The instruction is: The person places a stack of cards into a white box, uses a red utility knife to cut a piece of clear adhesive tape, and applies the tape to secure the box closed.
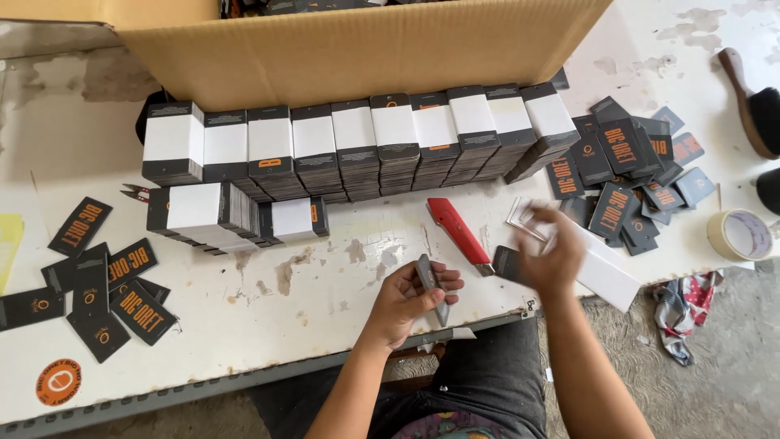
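The left hand (406,302) holds a slim stack of dark tags (431,286) at the near edge of the desk (325,276), its grip closed around the stack with the fingers curled over one flat face and the thumb behind. The tags are thin rectangular card, matte black, seen nearly edge-on; their long axis runs from upper left to lower right, the lower end pointing toward the person's lap. The right hand (551,252) is blurred, hovering just above the desk to the right, and its fingers seem to pinch a long white paper strip (605,272) that slants down to the right over the desk edge; I cannot tell how firmly that grip is closed. Between the hands lies a red utility knife (460,234), smooth plastic body with a grey metal tip, its long axis diagonal, tip toward the near right, just beside one loose dark tag (508,264). The desk is white-painted, chipped and stained. Behind the knife stands a row of banded tag bundles (357,146), each a dense block of black card wrapped in a white paper band, with a few more bundles (231,215) lying in front on the left. A brown corrugated cardboard box (357,53) sits behind them. Loose tags (626,187) lie heaped at right, near a roll of tape (739,234).
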